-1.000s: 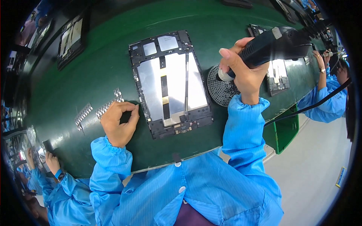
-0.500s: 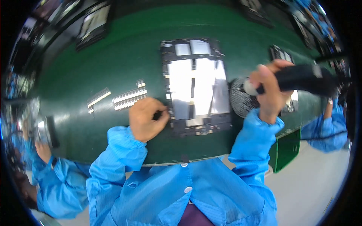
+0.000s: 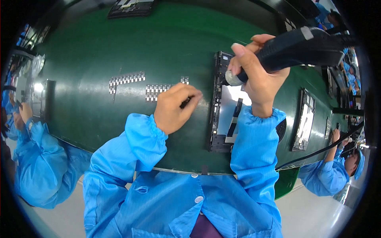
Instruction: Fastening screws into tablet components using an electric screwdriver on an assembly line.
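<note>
My right hand (image 3: 260, 75) grips a black corded electric screwdriver (image 3: 293, 51), its pale nose over the upper part of a flat black device chassis (image 3: 216, 119) with silver panels. My hand and sleeve cover much of that chassis; the tool's very tip is hard to make out. To the chassis's left, my left hand (image 3: 174, 107) hovers with curled fingers, thumb and forefinger nearly together; whatever they pinch is hidden. Just beyond that hand lie small black-and-white parts (image 3: 152, 93) in rows. Another slanting row of parts (image 3: 127, 78) sits farther left.
A dark round dish (image 3: 281, 130) shows partly behind my right sleeve. Farther right lies another chassis (image 3: 304, 119), and one more device (image 3: 131, 8) rests at the far edge. A black cable (image 3: 317, 152) runs along the right. Co-workers in blue sit on both sides.
The screwdriver has moved from over the round dish to above the chassis. The whole view has turned, shifting the bench things rightward. My left hand stays curled by the small parts.
</note>
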The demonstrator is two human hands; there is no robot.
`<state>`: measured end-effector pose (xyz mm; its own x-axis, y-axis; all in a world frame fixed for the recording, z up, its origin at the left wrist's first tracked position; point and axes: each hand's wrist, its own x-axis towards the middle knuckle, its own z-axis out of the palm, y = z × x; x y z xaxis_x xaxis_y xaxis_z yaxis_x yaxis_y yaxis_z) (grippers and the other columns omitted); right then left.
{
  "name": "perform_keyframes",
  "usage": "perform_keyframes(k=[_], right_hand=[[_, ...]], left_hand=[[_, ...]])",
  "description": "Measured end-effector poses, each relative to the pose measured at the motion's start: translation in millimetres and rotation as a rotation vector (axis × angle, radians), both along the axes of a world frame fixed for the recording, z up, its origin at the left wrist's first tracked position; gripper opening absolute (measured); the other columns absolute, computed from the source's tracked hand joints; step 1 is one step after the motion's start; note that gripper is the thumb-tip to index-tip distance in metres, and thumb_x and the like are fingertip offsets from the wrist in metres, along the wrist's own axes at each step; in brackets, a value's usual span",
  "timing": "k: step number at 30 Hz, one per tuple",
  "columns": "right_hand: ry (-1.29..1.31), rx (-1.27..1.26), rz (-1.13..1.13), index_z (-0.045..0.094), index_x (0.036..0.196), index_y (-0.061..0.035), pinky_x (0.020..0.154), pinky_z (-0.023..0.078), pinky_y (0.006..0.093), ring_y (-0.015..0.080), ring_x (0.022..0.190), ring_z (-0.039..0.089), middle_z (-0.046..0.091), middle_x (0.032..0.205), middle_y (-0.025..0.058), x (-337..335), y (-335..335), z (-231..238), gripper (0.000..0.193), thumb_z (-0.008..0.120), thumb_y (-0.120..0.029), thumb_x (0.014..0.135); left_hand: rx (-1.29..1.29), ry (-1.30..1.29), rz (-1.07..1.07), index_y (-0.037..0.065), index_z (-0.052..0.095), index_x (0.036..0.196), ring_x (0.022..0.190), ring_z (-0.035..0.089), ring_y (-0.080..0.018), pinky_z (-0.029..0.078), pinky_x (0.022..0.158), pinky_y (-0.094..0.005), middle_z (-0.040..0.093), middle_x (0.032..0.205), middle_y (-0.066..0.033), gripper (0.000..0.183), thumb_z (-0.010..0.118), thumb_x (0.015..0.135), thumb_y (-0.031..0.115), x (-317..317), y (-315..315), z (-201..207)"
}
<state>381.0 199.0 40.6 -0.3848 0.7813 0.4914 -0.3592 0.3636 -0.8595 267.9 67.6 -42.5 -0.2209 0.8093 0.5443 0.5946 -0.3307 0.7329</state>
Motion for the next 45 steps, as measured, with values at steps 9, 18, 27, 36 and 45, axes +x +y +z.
perform_keyframes(k=[9, 18, 27, 36, 45], right_hand=[[0.009, -0.009, -0.019, 0.052, 0.093, 0.0025, 0.047, 0.045, 0.0243, 0.0136, 0.048, 0.057, 0.059, 0.059, 0.0077, -8.2, 6.3, -7.9, 0.029, 0.071, 0.003, 0.072], [-0.025, 0.003, 0.020, 0.051, 0.093, 0.0027, 0.047, 0.046, 0.0234, 0.0127, 0.049, 0.057, 0.058, 0.060, 0.0078, -8.3, 6.6, -10.2, 0.030, 0.071, 0.004, 0.071], [-0.036, 0.022, 0.044, 0.051, 0.094, 0.0029, 0.048, 0.046, 0.0224, 0.0117, 0.050, 0.057, 0.059, 0.061, 0.0081, -9.3, 3.9, -12.1, 0.031, 0.071, 0.006, 0.070], [-0.040, 0.038, 0.074, 0.053, 0.093, 0.0027, 0.047, 0.046, 0.0226, 0.0115, 0.050, 0.056, 0.059, 0.060, 0.0081, -8.7, 3.8, -16.0, 0.030, 0.072, 0.005, 0.070], [-0.022, 0.075, 0.074, 0.053, 0.095, 0.0007, 0.048, 0.045, 0.0251, 0.0133, 0.050, 0.056, 0.058, 0.062, 0.0077, -4.4, 3.7, -16.5, 0.029, 0.070, 0.005, 0.072]], left_hand=[[-0.288, -0.564, 0.094, -0.005, 0.062, 0.091, 0.066, 0.061, -0.0109, 0.049, 0.057, -0.0218, 0.064, 0.075, -0.0085, 0.014, 0.063, 0.082, 0.006, -11.9, 6.0, -5.0], [-0.264, -0.700, 0.110, -0.003, 0.062, 0.094, 0.063, 0.061, -0.0107, 0.049, 0.056, -0.0221, 0.064, 0.074, -0.0076, 0.017, 0.063, 0.084, 0.010, -11.7, 7.2, -5.9], [-0.316, -0.777, 0.141, -0.004, 0.057, 0.102, 0.065, 0.058, -0.0102, 0.048, 0.059, -0.0221, 0.063, 0.083, -0.0088, 0.018, 0.057, 0.087, 0.007, -15.1, 7.1, 4.8], [-0.285, -0.697, 0.100, -0.004, 0.060, 0.099, 0.074, 0.062, -0.0130, 0.050, 0.065, -0.0234, 0.063, 0.087, -0.0103, 0.015, 0.050, 0.088, -0.001, -17.1, 5.7, -1.0], [-0.189, -0.582, 0.065, -0.006, 0.063, 0.092, 0.080, 0.065, -0.0178, 0.053, 0.069, -0.0249, 0.062, 0.093, -0.0130, 0.023, 0.043, 0.082, -0.011, -13.1, 9.9, -10.4]])
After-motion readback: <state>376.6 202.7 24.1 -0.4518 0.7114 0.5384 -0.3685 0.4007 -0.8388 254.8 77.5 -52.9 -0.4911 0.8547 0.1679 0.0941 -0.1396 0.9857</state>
